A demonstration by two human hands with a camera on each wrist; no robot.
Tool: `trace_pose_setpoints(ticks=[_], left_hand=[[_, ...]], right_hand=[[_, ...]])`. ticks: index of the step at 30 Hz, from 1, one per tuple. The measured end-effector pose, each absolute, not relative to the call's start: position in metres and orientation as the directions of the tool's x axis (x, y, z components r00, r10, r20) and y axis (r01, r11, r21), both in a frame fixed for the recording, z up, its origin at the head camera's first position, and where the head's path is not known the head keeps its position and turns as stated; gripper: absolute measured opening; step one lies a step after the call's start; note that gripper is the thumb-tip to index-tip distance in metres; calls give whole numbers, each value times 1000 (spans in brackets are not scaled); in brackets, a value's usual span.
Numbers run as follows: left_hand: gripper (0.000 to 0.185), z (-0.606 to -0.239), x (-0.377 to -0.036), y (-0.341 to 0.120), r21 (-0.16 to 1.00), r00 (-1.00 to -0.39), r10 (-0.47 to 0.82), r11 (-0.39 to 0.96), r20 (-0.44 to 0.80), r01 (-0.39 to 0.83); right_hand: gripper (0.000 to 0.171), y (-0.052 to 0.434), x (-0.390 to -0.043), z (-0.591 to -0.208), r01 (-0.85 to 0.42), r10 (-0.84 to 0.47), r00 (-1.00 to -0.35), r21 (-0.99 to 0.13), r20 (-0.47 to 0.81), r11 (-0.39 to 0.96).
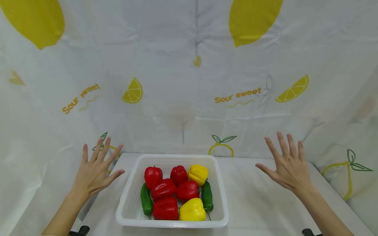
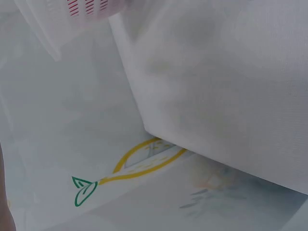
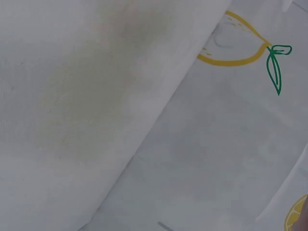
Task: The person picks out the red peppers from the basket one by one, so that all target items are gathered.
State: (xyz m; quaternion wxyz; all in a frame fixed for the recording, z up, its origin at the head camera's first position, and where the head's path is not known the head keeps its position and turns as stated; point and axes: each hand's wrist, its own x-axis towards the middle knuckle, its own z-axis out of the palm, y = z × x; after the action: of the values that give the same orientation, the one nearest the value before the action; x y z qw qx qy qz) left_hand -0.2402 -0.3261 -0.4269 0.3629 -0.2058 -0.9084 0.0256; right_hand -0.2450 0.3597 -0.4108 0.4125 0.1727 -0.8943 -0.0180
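Bare forearms [image 1: 68, 208] frame a white basket [image 1: 171, 224] of peppers [image 1: 163, 190], green peppers [image 1: 207, 196] pointing front to back; it sits between left hand [image 1: 95, 173] and right hand [image 1: 289, 167], nearer the left; both hold nothing, fingers spread; lemon-print sheet [image 1: 177, 88] behind.

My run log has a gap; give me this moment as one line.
left hand: open, empty | right hand: open, empty | white basket: on table | inside: red peppers, yellow peppers, green peppers
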Motion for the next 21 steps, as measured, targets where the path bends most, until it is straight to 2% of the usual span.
trace_pose_setpoints(ticks=[14, 21], left_hand=[[91, -423, -235, -326, -158, -665, 363, 924, 653, 349], [88, -421, -232, -322, -142, -678, 353, 927, 644, 347]], right_hand=[[109, 353, -244, -411, -311, -316, -647, 138, 694, 940], [111, 340, -245, -409, -323, -337, -618, 161, 710, 932]])
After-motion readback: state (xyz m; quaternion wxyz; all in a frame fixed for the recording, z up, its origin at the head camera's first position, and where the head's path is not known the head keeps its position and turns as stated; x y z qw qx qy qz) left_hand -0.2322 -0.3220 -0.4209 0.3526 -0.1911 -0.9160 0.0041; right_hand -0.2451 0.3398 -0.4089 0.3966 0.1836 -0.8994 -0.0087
